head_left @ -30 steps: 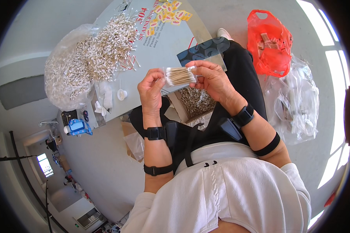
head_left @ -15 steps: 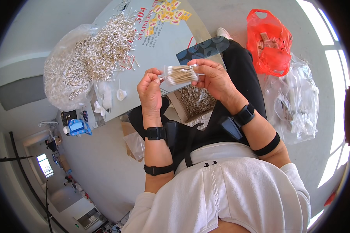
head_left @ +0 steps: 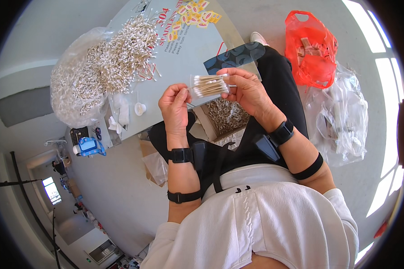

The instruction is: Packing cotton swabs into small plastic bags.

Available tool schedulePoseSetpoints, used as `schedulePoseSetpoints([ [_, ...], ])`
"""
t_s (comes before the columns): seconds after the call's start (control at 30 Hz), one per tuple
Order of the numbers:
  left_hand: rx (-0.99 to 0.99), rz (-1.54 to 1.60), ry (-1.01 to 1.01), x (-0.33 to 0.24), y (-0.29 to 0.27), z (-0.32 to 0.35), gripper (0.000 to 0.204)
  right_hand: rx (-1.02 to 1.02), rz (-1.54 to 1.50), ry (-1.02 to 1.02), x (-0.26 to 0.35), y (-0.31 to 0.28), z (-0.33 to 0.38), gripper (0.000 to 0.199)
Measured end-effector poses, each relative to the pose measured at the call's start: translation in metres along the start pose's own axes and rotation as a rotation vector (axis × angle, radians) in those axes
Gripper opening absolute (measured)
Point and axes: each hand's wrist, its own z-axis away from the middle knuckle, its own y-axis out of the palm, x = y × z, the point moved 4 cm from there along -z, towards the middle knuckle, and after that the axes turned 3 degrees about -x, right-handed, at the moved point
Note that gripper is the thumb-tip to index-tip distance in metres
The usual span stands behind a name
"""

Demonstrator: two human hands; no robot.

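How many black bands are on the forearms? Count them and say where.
4: wrist band and upper band on the left forearm; wrist band and upper band on the right.

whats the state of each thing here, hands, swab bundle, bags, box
left hand: raised, fingertips at the bundle's left end
right hand: gripping the bundle from the right
cotton swab bundle: in a clear sleeve, held level between both hands
loose swab pile: spilled out of a clear bag across the board
cardboard box: open, partly filled
red plastic bag: open, items inside
clear plastic bag: crumpled on the floor
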Motion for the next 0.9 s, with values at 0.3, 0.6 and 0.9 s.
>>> schedulePoseSetpoints([
  [0.3,-0.023,0.077,-0.029,0.007,-0.01,-0.002,0.008,0.011,-0.03,0.001,0.004,-0.002,0.001,0.019],
  [0.6,-0.076,0.235,-0.039,0.013,-0.027,0.0,0.007,0.005,-0.096,-0.012,0.009,-0.006,0.002,0.02],
  [0.9,0.048,0.433,0.007,0.005,-0.023,0.0,0.007,0.085,-0.218,-0.005,0.008,-0.011,-0.001,0.022],
])
